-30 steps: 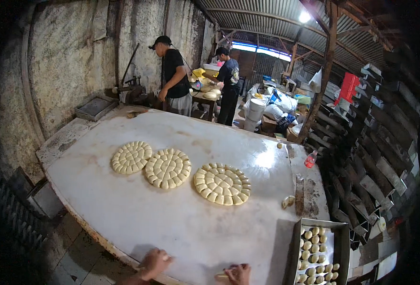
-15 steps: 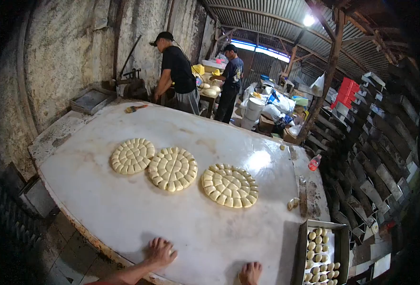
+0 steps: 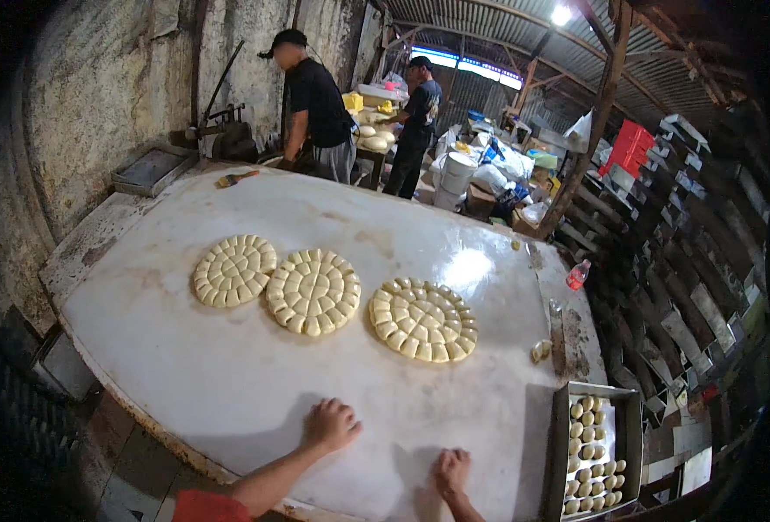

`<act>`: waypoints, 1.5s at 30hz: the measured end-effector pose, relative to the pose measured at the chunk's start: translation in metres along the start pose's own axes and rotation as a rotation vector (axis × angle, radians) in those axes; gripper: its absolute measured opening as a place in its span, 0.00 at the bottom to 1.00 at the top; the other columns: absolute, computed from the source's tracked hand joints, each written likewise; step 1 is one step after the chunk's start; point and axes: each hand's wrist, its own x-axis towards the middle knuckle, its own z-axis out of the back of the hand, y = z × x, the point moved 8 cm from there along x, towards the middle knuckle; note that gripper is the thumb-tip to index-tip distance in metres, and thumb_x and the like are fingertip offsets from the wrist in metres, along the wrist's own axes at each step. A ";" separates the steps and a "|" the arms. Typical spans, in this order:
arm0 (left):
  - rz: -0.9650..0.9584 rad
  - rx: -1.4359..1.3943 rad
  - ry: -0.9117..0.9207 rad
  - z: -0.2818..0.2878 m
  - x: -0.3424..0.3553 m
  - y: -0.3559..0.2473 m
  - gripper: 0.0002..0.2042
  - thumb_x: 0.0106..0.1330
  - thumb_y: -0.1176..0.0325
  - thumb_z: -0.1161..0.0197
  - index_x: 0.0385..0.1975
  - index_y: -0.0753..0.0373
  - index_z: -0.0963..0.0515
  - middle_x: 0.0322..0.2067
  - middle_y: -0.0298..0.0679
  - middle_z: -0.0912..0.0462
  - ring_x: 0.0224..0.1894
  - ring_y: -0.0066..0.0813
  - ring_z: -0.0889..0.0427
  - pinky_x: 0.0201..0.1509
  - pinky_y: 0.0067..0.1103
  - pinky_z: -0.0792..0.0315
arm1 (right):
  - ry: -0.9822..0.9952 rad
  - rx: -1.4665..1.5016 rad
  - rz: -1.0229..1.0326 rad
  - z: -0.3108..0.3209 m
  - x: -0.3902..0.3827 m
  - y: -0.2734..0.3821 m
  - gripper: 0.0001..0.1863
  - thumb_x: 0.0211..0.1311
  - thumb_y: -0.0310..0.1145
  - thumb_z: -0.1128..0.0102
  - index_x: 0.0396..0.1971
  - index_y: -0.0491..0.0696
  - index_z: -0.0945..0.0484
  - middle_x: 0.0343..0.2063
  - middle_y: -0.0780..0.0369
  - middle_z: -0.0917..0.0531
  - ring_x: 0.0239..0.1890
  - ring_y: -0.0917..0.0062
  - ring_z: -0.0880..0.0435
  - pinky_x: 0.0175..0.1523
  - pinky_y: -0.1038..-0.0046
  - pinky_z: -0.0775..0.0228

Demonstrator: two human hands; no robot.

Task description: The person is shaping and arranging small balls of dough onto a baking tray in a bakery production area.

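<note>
My left hand (image 3: pixel 331 424) is curled low over the pale worktop, its fingers bent under. To its right, nearer the front edge, my right hand (image 3: pixel 452 471) is also closed. Whatever lies beneath either palm is hidden. Beyond the hands lie three flat rounds of pale dough, each cut into many small pieces: a left round (image 3: pixel 234 271), a middle round (image 3: pixel 314 292) close against it, and a right round (image 3: pixel 423 319) set apart. At the right edge a metal tray (image 3: pixel 561 452) holds several smooth dough balls (image 3: pixel 586 431) in rows on a white sheet.
A brush (image 3: pixel 236 179) lies at the table's far left, near an empty metal pan (image 3: pixel 152 169). Dough scraps (image 3: pixel 540 351) and a bottle (image 3: pixel 578 275) are along the right side. Two people (image 3: pixel 320 113) stand past the far edge. Stacked metal pans (image 3: pixel 689 287) fill the right.
Both hands have moved farther onto the worktop, the left one also rightward. The left fingers, earlier more spread, are now curled. The whole view has shifted slightly.
</note>
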 end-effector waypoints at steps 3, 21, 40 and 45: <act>-0.079 -0.063 0.057 -0.031 -0.045 -0.039 0.09 0.52 0.59 0.41 0.23 0.57 0.22 0.26 0.41 0.23 0.34 0.42 0.24 0.46 0.37 0.31 | 0.191 0.281 -0.024 -0.005 -0.025 0.064 0.07 0.54 0.33 0.48 0.21 0.48 0.25 0.28 0.54 0.23 0.33 0.57 0.29 0.42 0.58 0.39; 0.147 0.167 -0.003 0.042 -0.085 0.041 0.10 0.52 0.58 0.38 0.25 0.57 0.24 0.33 0.43 0.25 0.42 0.41 0.28 0.44 0.37 0.33 | -0.042 -0.024 0.182 0.004 -0.098 -0.082 0.07 0.47 0.34 0.40 0.19 0.48 0.27 0.26 0.59 0.26 0.34 0.58 0.30 0.40 0.56 0.39; -0.165 -0.102 0.048 -0.029 -0.035 -0.026 0.13 0.56 0.56 0.41 0.24 0.60 0.23 0.31 0.42 0.23 0.39 0.45 0.25 0.45 0.37 0.29 | 0.001 0.369 -0.164 0.012 -0.015 0.014 0.15 0.58 0.36 0.45 0.17 0.43 0.26 0.21 0.54 0.26 0.34 0.59 0.32 0.42 0.63 0.41; -0.115 0.008 0.053 0.005 -0.083 0.026 0.12 0.52 0.56 0.38 0.27 0.58 0.24 0.35 0.40 0.24 0.42 0.39 0.27 0.47 0.37 0.32 | 0.066 0.250 0.228 0.041 -0.079 -0.027 0.09 0.46 0.26 0.40 0.30 0.48 0.25 0.29 0.56 0.24 0.40 0.56 0.29 0.47 0.56 0.38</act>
